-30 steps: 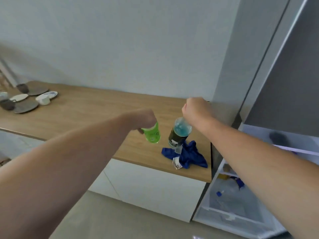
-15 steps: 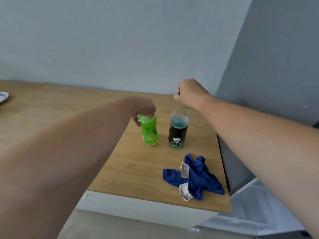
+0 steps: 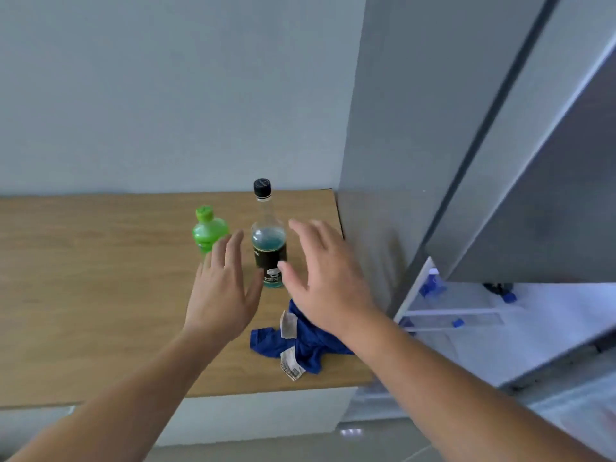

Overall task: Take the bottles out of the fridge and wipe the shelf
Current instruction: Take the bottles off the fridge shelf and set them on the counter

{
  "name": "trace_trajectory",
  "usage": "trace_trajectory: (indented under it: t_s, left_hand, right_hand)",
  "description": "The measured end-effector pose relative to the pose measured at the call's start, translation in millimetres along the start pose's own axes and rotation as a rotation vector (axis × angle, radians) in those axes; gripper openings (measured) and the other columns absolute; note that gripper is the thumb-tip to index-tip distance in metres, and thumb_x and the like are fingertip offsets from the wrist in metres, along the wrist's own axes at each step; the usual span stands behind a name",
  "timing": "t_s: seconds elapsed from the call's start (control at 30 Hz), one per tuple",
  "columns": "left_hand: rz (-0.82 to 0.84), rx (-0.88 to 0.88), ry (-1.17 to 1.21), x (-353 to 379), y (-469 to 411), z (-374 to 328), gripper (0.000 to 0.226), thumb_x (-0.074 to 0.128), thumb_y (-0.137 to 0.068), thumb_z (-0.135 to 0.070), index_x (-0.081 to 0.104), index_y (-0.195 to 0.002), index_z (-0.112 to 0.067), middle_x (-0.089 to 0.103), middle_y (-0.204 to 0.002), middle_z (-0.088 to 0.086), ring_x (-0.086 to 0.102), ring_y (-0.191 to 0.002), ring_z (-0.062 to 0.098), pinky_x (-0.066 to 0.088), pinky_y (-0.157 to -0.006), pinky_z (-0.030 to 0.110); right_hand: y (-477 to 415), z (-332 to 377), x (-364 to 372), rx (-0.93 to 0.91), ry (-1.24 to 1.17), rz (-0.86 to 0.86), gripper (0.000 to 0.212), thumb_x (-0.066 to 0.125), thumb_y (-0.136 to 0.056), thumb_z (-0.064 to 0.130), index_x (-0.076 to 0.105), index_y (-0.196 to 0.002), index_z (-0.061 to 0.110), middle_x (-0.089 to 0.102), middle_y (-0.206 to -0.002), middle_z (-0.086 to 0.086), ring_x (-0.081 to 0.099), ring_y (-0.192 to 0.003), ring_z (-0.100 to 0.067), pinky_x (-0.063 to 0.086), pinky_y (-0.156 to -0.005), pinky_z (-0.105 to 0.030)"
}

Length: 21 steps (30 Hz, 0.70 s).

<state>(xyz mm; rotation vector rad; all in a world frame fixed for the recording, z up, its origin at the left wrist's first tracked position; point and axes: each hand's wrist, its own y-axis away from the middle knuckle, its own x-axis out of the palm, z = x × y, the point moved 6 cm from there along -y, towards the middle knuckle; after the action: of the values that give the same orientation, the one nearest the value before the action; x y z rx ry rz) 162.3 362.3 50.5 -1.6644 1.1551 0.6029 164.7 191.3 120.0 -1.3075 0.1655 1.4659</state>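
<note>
A green plastic bottle [image 3: 207, 232] and a clear glass bottle [image 3: 268, 240] with blue liquid, dark label and black cap stand upright on the wooden counter [image 3: 100, 295]. My left hand [image 3: 222, 288] hovers open just in front of the green bottle, fingers spread, holding nothing. My right hand [image 3: 328, 275] is open beside the glass bottle, its thumb close to the label, and partly covers a crumpled blue cloth [image 3: 300, 341] with white tags near the counter's front right corner. The open fridge [image 3: 466, 315] is at the right, its white shelves showing.
The grey fridge side wall [image 3: 400, 128] rises right of the counter and its door [image 3: 550, 161] juts out at upper right. Small blue-capped items [image 3: 431, 286] sit on the fridge shelves. A white cabinet front [image 3: 250, 415] lies under the counter, above a grey floor.
Both hands have let go of the bottles, which now stand on the counter. The hands have drawn back toward me with fingers spread, and the view has swung to show the open fridge.
</note>
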Motion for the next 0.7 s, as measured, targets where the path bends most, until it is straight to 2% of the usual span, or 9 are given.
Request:
trace_trajectory:
  t_s: [0.1, 0.23, 0.3, 0.37, 0.43, 0.47, 0.57, 0.63, 0.7]
  left_hand:
    - [0.228, 0.255, 0.220, 43.7, 91.6, -72.6, 0.055, 0.053, -0.096, -0.037, 0.036, -0.145, -0.017, 0.043, -0.140, -0.002, 0.055, -0.119, 0.018, 0.046, -0.096, 0.029]
    - [0.476, 0.467, 0.308, 128.5, 167.2, -175.2, 0.063, 0.063, -0.088, -0.036, 0.037, -0.144, -0.026, 0.040, -0.142, -0.009, 0.060, -0.110, 0.011, 0.046, -0.087, 0.014]
    - [0.522, 0.449, 0.349, 175.8, 170.6, -221.6, 0.068, 0.061, -0.088, -0.036, 0.030, -0.147, -0.025, 0.036, -0.145, -0.009, 0.055, -0.120, 0.010, 0.041, -0.095, 0.012]
    - [0.562, 0.388, 0.368, 223.3, 154.2, -256.5, 0.073, 0.053, -0.093, -0.039, 0.014, -0.154, -0.030, 0.024, -0.155, -0.013, 0.035, -0.140, 0.006, 0.033, -0.111, 0.020]
    - [0.585, 0.338, 0.372, 274.0, 125.9, -280.9, 0.076, 0.048, -0.096, -0.042, 0.005, -0.157, -0.031, 0.010, -0.163, -0.017, 0.013, -0.148, 0.001, 0.020, -0.120, 0.026]
    - [0.575, 0.320, 0.381, 299.5, 105.9, -290.0, 0.077, 0.049, -0.097, -0.042, 0.005, -0.158, -0.030, 0.010, -0.163, -0.016, 0.010, -0.149, 0.001, 0.017, -0.121, 0.026]
    - [0.524, 0.224, 0.453, 367.4, 40.9, -305.9, 0.071, 0.049, -0.098, -0.035, 0.015, -0.159, -0.023, 0.021, -0.162, -0.008, 0.018, -0.149, 0.010, 0.014, -0.115, 0.013]
    - [0.485, 0.226, 0.467, 401.8, 4.5, -312.0, 0.066, 0.042, -0.099, -0.041, 0.019, -0.158, -0.020, 0.025, -0.161, -0.006, 0.018, -0.148, 0.011, 0.010, -0.114, 0.015]
    - [0.481, 0.237, 0.459, 436.2, -22.6, -319.5, 0.063, 0.039, -0.101, -0.046, 0.021, -0.158, -0.026, 0.027, -0.157, -0.010, 0.017, -0.147, 0.009, 0.010, -0.114, 0.018]
  right_hand:
    - [123.9, -41.4, -25.5, 0.081, -0.036, -0.005, 0.037, 0.063, -0.090, 0.030, 0.059, -0.124, 0.016, 0.058, -0.114, 0.004, 0.057, -0.102, -0.014, 0.048, -0.088, -0.028]
    - [259.6, -153.4, -53.5, 0.359, 0.002, -0.097, 0.036, 0.069, -0.081, 0.027, 0.059, -0.115, 0.021, 0.060, -0.105, 0.003, 0.062, -0.093, -0.019, 0.054, -0.080, -0.036]
    - [296.9, -213.6, -61.7, 0.489, 0.039, -0.082, 0.042, 0.067, -0.081, 0.032, 0.055, -0.120, 0.021, 0.060, -0.109, 0.001, 0.062, -0.100, -0.023, 0.054, -0.085, -0.040]
    - [312.0, -268.6, -68.9, 0.600, 0.085, -0.100, 0.052, 0.067, -0.081, 0.040, 0.054, -0.125, 0.017, 0.057, -0.117, 0.000, 0.057, -0.107, -0.022, 0.053, -0.090, -0.041]
    - [307.9, -319.9, -72.6, 0.672, 0.107, -0.141, 0.064, 0.070, -0.078, 0.045, 0.051, -0.131, 0.014, 0.053, -0.124, 0.000, 0.053, -0.112, -0.019, 0.051, -0.095, -0.039]
    - [300.4, -345.7, -72.7, 0.693, 0.103, -0.179, 0.070, 0.071, -0.077, 0.047, 0.049, -0.133, 0.013, 0.052, -0.127, -0.002, 0.051, -0.115, -0.020, 0.050, -0.098, -0.038]
    - [274.6, -425.5, -60.3, 0.746, 0.093, -0.271, 0.087, 0.076, -0.070, 0.052, 0.044, -0.138, 0.009, 0.049, -0.136, -0.008, 0.049, -0.124, -0.026, 0.045, -0.105, -0.041]
    - [258.0, -473.0, -46.3, 0.822, 0.053, -0.275, 0.099, 0.075, -0.065, 0.060, 0.037, -0.144, 0.014, 0.044, -0.143, -0.009, 0.044, -0.131, -0.029, 0.042, -0.108, -0.044]
    - [244.8, -518.1, -34.1, 0.890, 0.006, -0.284, 0.108, 0.074, -0.060, 0.065, 0.028, -0.149, 0.024, 0.037, -0.149, -0.007, 0.037, -0.138, -0.029, 0.037, -0.113, -0.043]
